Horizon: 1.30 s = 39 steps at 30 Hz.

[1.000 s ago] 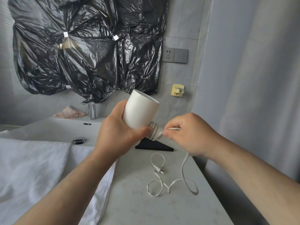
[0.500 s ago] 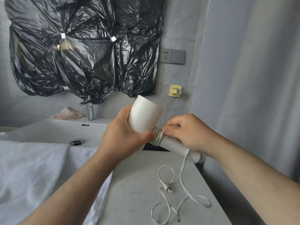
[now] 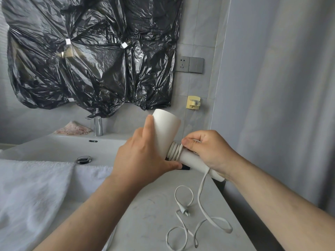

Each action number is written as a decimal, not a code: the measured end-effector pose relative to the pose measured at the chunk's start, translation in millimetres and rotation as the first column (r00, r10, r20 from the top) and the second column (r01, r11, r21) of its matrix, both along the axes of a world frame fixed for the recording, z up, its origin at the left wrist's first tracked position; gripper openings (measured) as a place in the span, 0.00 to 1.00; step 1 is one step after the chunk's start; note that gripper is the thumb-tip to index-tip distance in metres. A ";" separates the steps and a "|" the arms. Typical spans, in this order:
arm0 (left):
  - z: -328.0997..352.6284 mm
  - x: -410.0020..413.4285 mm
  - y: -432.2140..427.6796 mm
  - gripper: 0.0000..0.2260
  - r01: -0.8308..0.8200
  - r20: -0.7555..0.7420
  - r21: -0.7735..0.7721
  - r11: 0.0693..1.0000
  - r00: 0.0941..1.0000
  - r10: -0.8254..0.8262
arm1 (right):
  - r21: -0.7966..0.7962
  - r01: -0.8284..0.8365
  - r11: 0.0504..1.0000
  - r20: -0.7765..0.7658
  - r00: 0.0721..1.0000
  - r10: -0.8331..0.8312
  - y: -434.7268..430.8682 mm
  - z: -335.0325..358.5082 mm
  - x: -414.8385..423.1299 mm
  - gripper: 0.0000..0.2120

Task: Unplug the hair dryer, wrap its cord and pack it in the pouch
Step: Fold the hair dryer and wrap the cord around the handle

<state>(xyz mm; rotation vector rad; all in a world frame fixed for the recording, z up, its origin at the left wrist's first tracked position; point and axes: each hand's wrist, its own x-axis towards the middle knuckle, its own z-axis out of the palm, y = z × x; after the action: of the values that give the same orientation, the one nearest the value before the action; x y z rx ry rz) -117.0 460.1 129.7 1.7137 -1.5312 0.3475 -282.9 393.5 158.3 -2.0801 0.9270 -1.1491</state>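
Observation:
My left hand (image 3: 143, 156) grips the barrel of the white hair dryer (image 3: 165, 130), which I hold above the counter. My right hand (image 3: 206, 151) is closed over the dryer's handle and pinches the white cord (image 3: 203, 189) against it. Several turns of cord are coiled where the handle meets the barrel. The rest of the cord hangs from my right hand and lies in loose loops on the counter, ending in the free plug (image 3: 184, 211). A dark flat thing (image 3: 184, 167), perhaps the pouch, lies behind the dryer, mostly hidden.
The grey counter (image 3: 150, 214) runs to an edge on the right, beside a grey curtain (image 3: 281, 87). A white towel (image 3: 32, 192) drapes over the sink (image 3: 59, 149) at left. A wall socket (image 3: 182, 63), a yellow holder (image 3: 193, 102) and a faucet (image 3: 97, 126) are behind.
My right hand has laid more turns of cord around the handle joint and moved onto the handle. The loose cord on the counter has been drawn in and shifted.

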 end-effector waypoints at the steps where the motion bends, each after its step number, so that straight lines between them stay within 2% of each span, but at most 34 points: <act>1: -1.4 -0.5 -0.7 0.60 -0.007 0.000 -0.018 1.000 1.000 0.007 | -0.006 0.006 1.000 0.002 1.000 -0.006 0.4 -0.4 0.5 0.08; 4: -6.2 -0.9 -4.1 0.55 -0.007 -0.003 -0.086 0.996 1.000 0.007 | -0.017 0.010 1.000 -0.001 1.000 -0.010 0.9 -1.2 1.6 0.08; 8: -8.1 0.8 -7.5 0.53 0.029 -0.030 -0.099 0.995 0.999 -0.032 | -0.015 0.013 1.000 -0.008 1.000 -0.013 1.0 -3.0 1.5 0.07; 10: -9.1 3.9 -10.7 0.51 0.066 -0.101 -0.119 0.991 0.992 -0.078 | -0.040 0.021 0.999 -0.014 1.000 -0.021 1.6 -2.7 1.0 0.07; 11: -8.0 6.1 -11.2 0.48 0.106 -0.195 -0.127 0.986 0.972 -0.130 | -0.053 0.016 0.998 -0.025 1.000 -0.018 2.1 -2.4 0.8 0.08; 12: -5.0 9.6 -11.0 0.43 0.169 -0.330 -0.143 0.975 0.921 -0.208 | -0.068 0.008 0.998 -0.046 0.999 -0.012 3.1 -2.0 0.7 0.08; 14: 1.0 18.6 -10.8 0.33 0.300 -0.556 -0.188 0.935 0.752 -0.353 | -0.095 -0.009 0.995 -0.104 0.995 -0.001 4.7 -2.4 1.3 0.07; 16: 3.5 26.0 -10.6 0.29 0.392 -0.647 -0.167 0.905 0.649 -0.401 | -0.110 -0.024 0.994 -0.147 0.989 0.008 6.2 -3.6 2.5 0.06; 18: 2.0 29.6 -10.7 0.30 0.413 -0.649 -0.164 0.896 0.639 -0.413 | -0.110 -0.030 0.993 -0.171 0.985 0.011 5.9 -3.6 3.6 0.05; 20: -0.8 32.6 -10.4 0.31 0.384 -0.594 -0.191 0.903 0.687 -0.418 | -0.107 -0.001 0.994 -0.181 0.983 -0.018 5.2 -2.2 4.9 0.06; 23: 2.8 35.6 -4.3 0.29 0.325 -0.451 -0.209 0.922 0.805 -0.385 | -0.159 0.101 0.982 -0.209 0.969 -0.133 0.0 -3.1 5.7 0.17; 25: 6.8 36.0 0.1 0.31 0.294 -0.331 -0.184 0.938 0.880 -0.340 | -0.150 0.104 0.983 -0.222 0.966 -0.136 -1.5 -6.2 5.5 0.23; 29: 10.2 38.1 3.7 0.35 0.302 -0.137 -0.145 0.942 0.937 -0.322 | -0.026 0.063 0.998 -0.186 0.980 -0.067 -5.0 -7.9 3.2 0.16; 31: 9.2 39.6 3.9 0.34 0.349 -0.158 -0.130 0.928 0.917 -0.367 | -0.031 0.055 0.998 -0.178 0.982 -0.060 -5.1 -5.5 1.6 0.15; 33: 6.8 40.4 4.3 0.34 0.442 -0.266 -0.145 0.885 0.845 -0.465 | -0.039 0.014 0.999 -0.181 0.983 -0.020 -4.5 -3.2 0.1 0.14; 35: 5.9 41.8 5.1 0.31 0.503 -0.339 -0.178 0.845 0.775 -0.533 | -0.005 -0.047 0.999 -0.158 0.986 0.046 -3.7 -2.4 -1.1 0.14; 39: 5.5 48.0 4.9 0.28 0.590 -0.380 -0.186 0.786 0.694 -0.611 | 0.104 -0.156 0.982 -0.106 0.980 0.167 -3.4 -7.7 -1.9 0.15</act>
<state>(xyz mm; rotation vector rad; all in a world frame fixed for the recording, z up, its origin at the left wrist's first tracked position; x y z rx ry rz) -69.0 465.0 135.2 1.0501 -1.6236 -0.3166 -284.7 390.1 150.6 -2.1178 0.8303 -0.8932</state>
